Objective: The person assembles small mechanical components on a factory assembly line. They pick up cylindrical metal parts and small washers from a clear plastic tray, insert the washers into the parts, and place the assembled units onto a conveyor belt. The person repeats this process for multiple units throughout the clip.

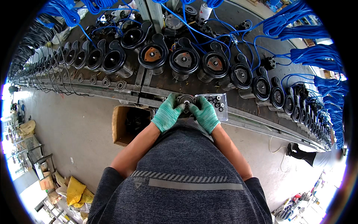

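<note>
My left hand (166,114) and my right hand (206,115), both in green striped gloves, are closed around a round dark metal part (186,99) at the bench edge. They grip it from its two sides. Both thumbs press together at its near middle, where a small dark piece sits, too small to name. A clear plastic tray (225,116) with several small black and white rings (220,105) stands just right of my right hand. Beyond my hands, round black motor housings (184,59) stand on the bench, some with brown or grey plates inside.
More housings (113,59) line the bench to both sides. Flat ring-shaped parts (106,81) lie along its left edge. Blue cable coils (289,22) hang above, and a spray can (204,14) stands behind. An open cardboard box (118,138) is below left. A person's legs (304,155) show far right.
</note>
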The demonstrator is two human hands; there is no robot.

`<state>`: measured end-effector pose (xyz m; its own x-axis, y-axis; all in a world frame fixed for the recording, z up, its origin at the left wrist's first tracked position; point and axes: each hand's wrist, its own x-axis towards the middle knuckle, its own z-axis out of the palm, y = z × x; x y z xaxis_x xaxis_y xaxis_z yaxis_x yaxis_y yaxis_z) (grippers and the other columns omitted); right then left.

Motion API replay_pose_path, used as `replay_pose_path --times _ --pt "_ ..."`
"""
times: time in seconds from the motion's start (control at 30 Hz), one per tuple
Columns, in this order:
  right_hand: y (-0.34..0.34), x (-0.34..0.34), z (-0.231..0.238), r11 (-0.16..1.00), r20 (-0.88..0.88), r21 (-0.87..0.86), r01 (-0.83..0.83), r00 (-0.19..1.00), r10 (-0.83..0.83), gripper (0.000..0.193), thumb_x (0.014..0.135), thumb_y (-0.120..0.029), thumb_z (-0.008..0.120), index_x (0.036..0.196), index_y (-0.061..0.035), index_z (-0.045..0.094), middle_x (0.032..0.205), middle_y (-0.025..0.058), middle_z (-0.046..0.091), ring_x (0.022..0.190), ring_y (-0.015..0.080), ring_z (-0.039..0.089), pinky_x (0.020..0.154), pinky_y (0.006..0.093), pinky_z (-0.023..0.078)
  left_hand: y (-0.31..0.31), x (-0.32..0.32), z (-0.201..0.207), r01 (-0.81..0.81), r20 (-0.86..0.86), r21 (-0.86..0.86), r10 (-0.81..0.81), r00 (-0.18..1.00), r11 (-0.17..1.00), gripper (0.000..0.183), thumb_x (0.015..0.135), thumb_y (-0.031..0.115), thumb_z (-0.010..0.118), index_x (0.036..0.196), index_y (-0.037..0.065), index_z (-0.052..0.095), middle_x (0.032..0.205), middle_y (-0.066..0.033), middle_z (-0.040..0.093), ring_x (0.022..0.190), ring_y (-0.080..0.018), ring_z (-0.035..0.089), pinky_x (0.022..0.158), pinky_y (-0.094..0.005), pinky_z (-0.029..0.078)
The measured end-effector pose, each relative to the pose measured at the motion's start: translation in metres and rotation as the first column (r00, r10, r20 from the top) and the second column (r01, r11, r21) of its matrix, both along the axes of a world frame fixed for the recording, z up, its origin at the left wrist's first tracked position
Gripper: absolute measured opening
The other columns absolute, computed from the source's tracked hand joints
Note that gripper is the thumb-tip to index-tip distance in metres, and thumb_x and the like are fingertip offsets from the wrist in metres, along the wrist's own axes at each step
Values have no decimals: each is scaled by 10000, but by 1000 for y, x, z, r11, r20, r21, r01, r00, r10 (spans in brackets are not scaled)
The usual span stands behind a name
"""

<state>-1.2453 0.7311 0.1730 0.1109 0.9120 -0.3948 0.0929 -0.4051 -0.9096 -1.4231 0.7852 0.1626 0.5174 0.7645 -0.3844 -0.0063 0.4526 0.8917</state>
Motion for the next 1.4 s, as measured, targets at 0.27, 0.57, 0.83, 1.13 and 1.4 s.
replay_pose_path --times 0.27,0.57,0.83,1.13,1.4 --pt "-6 -15 -20 981 77 155 116 989 -129 288 888 -59 669 1158 22 612 967 95 716 853 149 656 770 306 545 -7 15 17 51 -262 240 14 965 970 308 934 -50 609 1237 -20 558 1148 -131 678 1028 -174 648 907 -322 546" --pt "-5 14 -1 997 -330 -53 48 942 -63 273 922 -40 639 1188 3 595 958 48 667 811 104 605 688 269 510 -1 6 1 10 47 -60 -7 999 998 356 992 -73 495 1331 33 500 1246 -92 624 1101 -179 641 972 -333 585" --pt "0 10 2 999 -176 19 -37 984 40 355 897 -27 645 1236 24 552 994 74 664 844 119 616 709 273 522 -9 3 2 -29 25 49 28 999 998 360 953 -92 548 1298 -1 494 1199 -107 621 1082 -158 596 973 -303 509" --pt "8 -5 -7 988 9 28 -151 988 151 351 848 38 624 1191 15 551 1054 92 646 962 137 606 866 296 529 -14 -1 19 17 -63 159 -8 998 987 458 927 -114 550 1359 9 461 1257 -103 585 1144 -177 592 1025 -320 512" --pt "6 -22 -9 997 -5 26 -73 997 73 367 864 17 644 1215 10 536 1055 96 660 963 149 630 835 300 543 -14 -5 14 -32 -167 169 61 984 985 418 908 -97 596 1311 -6 526 1216 -122 640 1106 -193 623 979 -322 525"
